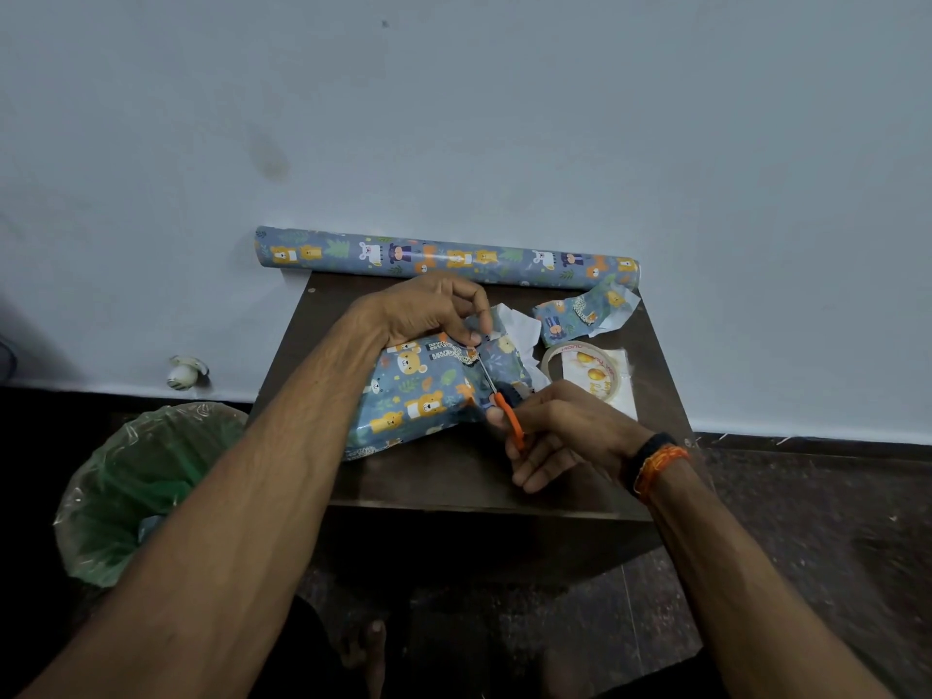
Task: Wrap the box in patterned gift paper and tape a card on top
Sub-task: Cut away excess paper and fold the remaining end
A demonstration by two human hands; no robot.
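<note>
You are in a plain room of a home: a bare pale wall (504,118) fills the upper frame, a small dark worktop (454,476) stands against it at centre, a bin lined with a green bag (136,491) sits lower left, and dark speckled floor (807,537) spreads lower right.

I saw the wrapped box (418,391) lying at the middle of the counter (454,476), and I took it as my landmark. Behind the box, the paper roll (446,257) lay along the counter's far edge against the wall (454,118). Right of the box sat the tape ring (585,368) on the card (618,391), with a paper offcut (580,315) behind them. My left hand (433,307) rested on the box's far end; my right hand (560,431) held the scissors (504,406) at its right end. Left of the box, down on the floor (807,522), stood the lined bin (146,486).
</note>
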